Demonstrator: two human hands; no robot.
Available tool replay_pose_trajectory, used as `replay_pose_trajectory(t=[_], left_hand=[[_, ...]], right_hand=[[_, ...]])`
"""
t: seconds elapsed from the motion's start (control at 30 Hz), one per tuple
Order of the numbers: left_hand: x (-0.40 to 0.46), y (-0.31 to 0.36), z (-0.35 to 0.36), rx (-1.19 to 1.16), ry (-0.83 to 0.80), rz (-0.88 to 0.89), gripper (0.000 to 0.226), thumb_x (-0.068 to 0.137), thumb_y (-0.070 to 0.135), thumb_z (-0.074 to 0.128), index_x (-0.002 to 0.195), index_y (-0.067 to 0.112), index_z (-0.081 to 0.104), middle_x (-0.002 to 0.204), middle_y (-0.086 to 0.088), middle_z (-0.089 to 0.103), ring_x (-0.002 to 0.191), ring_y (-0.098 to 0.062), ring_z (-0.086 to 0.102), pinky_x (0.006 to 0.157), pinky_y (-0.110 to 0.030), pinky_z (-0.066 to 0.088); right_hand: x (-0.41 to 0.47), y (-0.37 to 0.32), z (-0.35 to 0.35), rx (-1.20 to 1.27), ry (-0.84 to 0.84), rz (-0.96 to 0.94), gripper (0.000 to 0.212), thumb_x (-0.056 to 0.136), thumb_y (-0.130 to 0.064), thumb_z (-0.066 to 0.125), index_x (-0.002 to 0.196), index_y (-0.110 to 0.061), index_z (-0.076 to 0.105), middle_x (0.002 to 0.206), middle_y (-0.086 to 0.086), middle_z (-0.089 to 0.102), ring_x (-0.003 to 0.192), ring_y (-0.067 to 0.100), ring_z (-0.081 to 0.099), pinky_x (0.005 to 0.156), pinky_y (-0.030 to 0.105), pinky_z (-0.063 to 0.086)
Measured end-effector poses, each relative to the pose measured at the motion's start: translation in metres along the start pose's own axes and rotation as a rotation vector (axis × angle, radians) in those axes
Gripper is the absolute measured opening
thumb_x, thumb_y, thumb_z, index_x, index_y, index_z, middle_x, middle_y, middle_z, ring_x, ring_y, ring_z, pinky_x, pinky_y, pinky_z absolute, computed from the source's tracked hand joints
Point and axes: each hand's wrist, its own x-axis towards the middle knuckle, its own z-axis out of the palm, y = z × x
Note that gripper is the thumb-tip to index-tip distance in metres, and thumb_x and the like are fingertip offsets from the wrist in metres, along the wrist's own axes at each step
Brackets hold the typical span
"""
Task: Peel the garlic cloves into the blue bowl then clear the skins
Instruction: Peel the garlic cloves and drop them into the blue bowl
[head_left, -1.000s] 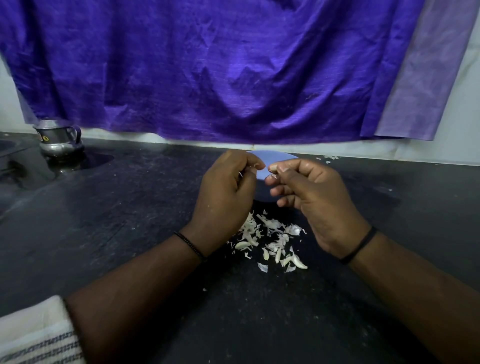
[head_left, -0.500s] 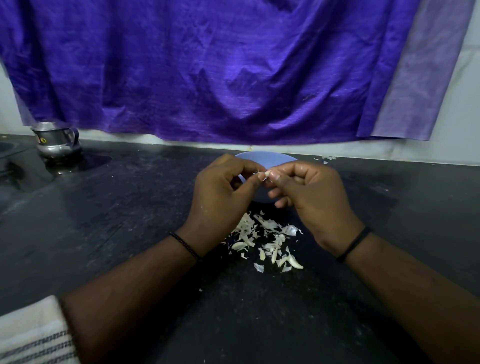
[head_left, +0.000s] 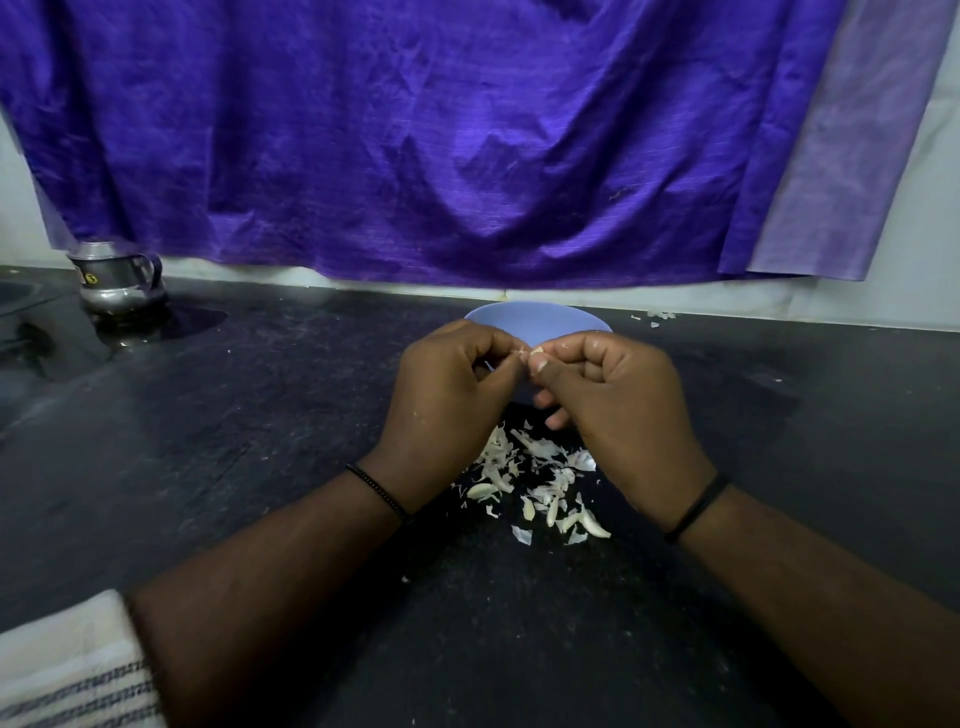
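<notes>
While pinched between left hand (head_left: 447, 400) and right hand (head_left: 618, 410) fingers, garlic clove (head_left: 535, 352) held over blue bowl (head_left: 540, 317); presumably so skins (head_left: 535, 483) drop nearer on table (head_left: 260, 467).

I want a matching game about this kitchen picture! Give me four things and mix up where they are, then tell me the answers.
Things:
1. blue bowl
2. garlic skins
3. metal jug
4. striped cloth

Places:
A. bottom left corner of the view
B. far left of the black counter, near the wall
C. just behind both hands
D. in a pile on the counter under the hands

Pairs: 1-C, 2-D, 3-B, 4-A
</notes>
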Motion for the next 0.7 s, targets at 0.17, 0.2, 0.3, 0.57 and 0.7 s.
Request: replay_pose_trajectory(t=[0.17,0.2,0.3,0.57,0.7], left_hand=[[-0.001,0.000,0.001,0.101,-0.013,0.086,0.007,0.087,0.014,0.069,0.083,0.017,0.075,0.075,0.021,0.055,0.070,0.009,0.053,0.066,-0.003,0.036],[-0.002,0.001,0.002,0.111,-0.020,0.095,0.008,0.087,0.015,0.068,0.084,0.017,0.075,0.076,0.019,0.056,0.069,0.008,0.052,0.065,-0.003,0.036],[-0.004,0.001,0.004,0.110,-0.033,0.082,0.008,0.087,0.012,0.069,0.084,0.016,0.075,0.078,0.010,0.065,0.068,0.003,0.054,0.064,-0.004,0.038],[-0.009,0.005,0.009,0.083,0.052,0.075,0.011,0.086,0.015,0.065,0.079,0.013,0.074,0.077,0.007,0.068,0.071,-0.004,0.058,0.062,-0.018,0.046],[-0.010,0.006,0.010,0.093,0.075,0.065,0.010,0.088,0.012,0.068,0.079,0.015,0.072,0.074,0.018,0.058,0.068,0.002,0.053,0.062,-0.009,0.040]], right_hand=[[0.000,0.000,0.000,-0.050,0.063,-0.032,0.016,0.091,-0.016,0.070,0.077,-0.023,0.071,0.068,0.003,0.073,0.060,0.014,0.069,0.054,0.028,0.054],[0.000,0.000,0.000,-0.078,0.076,-0.043,0.016,0.092,-0.017,0.069,0.077,-0.022,0.072,0.067,0.001,0.072,0.058,0.013,0.068,0.054,0.028,0.054],[-0.003,0.002,0.001,-0.157,0.106,-0.077,0.017,0.092,-0.018,0.068,0.077,-0.022,0.073,0.063,-0.004,0.071,0.054,0.006,0.066,0.057,0.030,0.057],[-0.010,0.005,0.013,-0.198,0.215,-0.133,0.014,0.092,-0.022,0.068,0.080,-0.019,0.073,0.066,-0.007,0.071,0.064,0.010,0.069,0.062,0.043,0.059],[-0.010,0.000,0.012,-0.187,0.182,-0.142,0.012,0.093,-0.026,0.067,0.085,-0.021,0.075,0.069,-0.010,0.072,0.065,0.007,0.070,0.063,0.040,0.060]])
